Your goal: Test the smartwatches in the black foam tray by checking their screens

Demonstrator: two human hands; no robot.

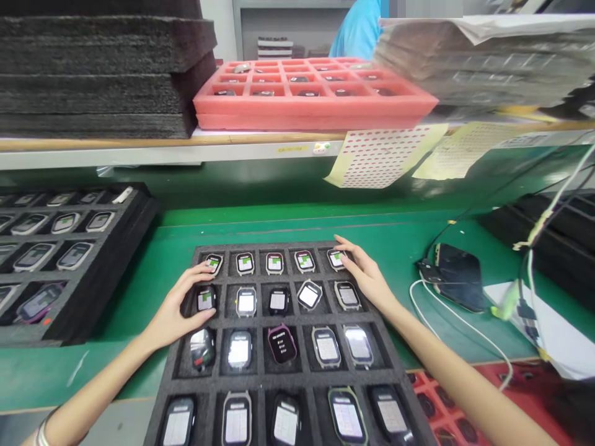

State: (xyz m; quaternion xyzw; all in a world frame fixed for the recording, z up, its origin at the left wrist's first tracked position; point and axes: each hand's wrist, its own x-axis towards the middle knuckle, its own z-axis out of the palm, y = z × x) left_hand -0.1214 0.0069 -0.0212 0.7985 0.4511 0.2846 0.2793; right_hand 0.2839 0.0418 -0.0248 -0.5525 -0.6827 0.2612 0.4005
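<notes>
A black foam tray (pixel 297 318) with rows of smartwatches lies before me, most screens lit. My left hand (pixel 179 303) spans its left side with the fingers apart. Its fingertips touch the far-left smartwatch (pixel 214 263), and its thumb lies at the edge of the smartwatch below it (pixel 205 299). At the far right corner, my right hand (pixel 365 272) has its thumb on the corner smartwatch (pixel 335 259), while its fingers stretch over the tray's rim. Near the middle sits a purple-framed smartwatch (pixel 282 344) with a dark menu screen. Neither hand lifts anything.
Another black tray of watches (pixel 106 260) stands at left. The shelf above carries black foam stacks (pixel 93 74) and a pink foam tray (pixel 316 111). At right lie a dark device (pixel 459 277), white cables (pixel 465 303) and white paper (pixel 562 347). A blue-clothed person (pixel 356 31) is behind.
</notes>
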